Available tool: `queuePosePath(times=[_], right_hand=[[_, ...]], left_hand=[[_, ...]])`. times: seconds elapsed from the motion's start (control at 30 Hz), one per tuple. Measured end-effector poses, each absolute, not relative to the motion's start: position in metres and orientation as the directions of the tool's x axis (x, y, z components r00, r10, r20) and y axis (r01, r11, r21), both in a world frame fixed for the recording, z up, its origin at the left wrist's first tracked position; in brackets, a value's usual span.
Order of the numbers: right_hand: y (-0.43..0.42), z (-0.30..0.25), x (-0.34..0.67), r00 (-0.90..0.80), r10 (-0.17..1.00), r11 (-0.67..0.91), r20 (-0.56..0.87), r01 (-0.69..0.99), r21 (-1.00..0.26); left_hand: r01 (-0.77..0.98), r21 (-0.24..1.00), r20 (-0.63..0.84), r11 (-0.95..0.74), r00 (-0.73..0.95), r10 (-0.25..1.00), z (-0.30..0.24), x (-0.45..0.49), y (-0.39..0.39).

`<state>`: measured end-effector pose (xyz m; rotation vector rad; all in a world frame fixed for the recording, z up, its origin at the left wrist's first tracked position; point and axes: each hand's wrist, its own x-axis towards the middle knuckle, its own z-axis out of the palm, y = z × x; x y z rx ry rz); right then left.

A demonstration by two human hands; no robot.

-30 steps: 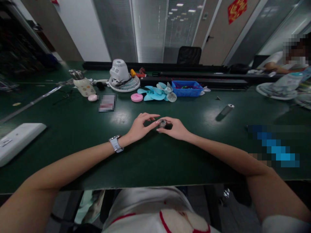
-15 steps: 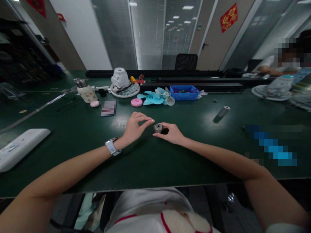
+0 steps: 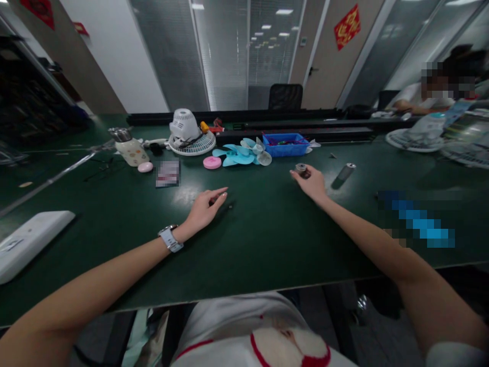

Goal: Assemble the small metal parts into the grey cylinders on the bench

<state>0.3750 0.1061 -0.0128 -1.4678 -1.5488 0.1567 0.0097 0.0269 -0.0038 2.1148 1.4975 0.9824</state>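
The right hand (image 3: 314, 184) partly hides the metal part (image 3: 301, 166) it holds. A speck (image 3: 230, 207) near the left hand (image 3: 202, 210) is too small to identify. The left edge crops a white case (image 3: 36, 239); a blue object (image 3: 424, 223) at right is pixelated.

Green table (image 3: 263, 244) | blue bin (image 3: 286, 149), pink disc (image 3: 212, 162), fan blades (image 3: 240, 156) — far side | silver cylinder (image 3: 347, 172) — right

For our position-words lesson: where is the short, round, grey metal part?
In the head view, the metal part is right of centre, in the right hand, left of the silver metal cylinder.
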Motion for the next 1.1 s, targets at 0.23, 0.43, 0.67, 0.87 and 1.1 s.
queuePosePath(times=[0.23, 0.43, 0.67, 0.87, 1.1], right_hand=[[0.154, -0.029, 0.448, 0.370, 0.823, -0.024, 0.431, 0.781, -0.624], [0.109, -0.003, 0.391, 0.366, 0.594, 0.074, 0.716, 0.862, -0.502], [0.029, 0.010, 0.259, -0.713, 0.562, 0.823, 0.420, 0.533, -0.196], [0.030, -0.008, 0.230, -0.836, 0.467, 0.876, 0.287, 0.393, -0.281], [0.039, -0.008, 0.260, -0.617, 0.620, 0.784, 0.485, 0.520, -0.340]], left_hand=[[0.601, 0.735, 0.320, -0.314, 0.101, 0.942, -0.009, 0.010, 0.026], [0.572, 0.761, 0.331, -0.305, 0.060, 0.942, -0.012, 0.007, 0.028], [0.558, 0.783, 0.319, -0.276, 0.020, 0.947, -0.015, 0.008, 0.030], [0.560, 0.778, 0.334, -0.287, 0.019, 0.943, -0.014, 0.010, 0.029], [0.571, 0.775, 0.309, -0.272, 0.033, 0.951, -0.015, 0.007, 0.029]])
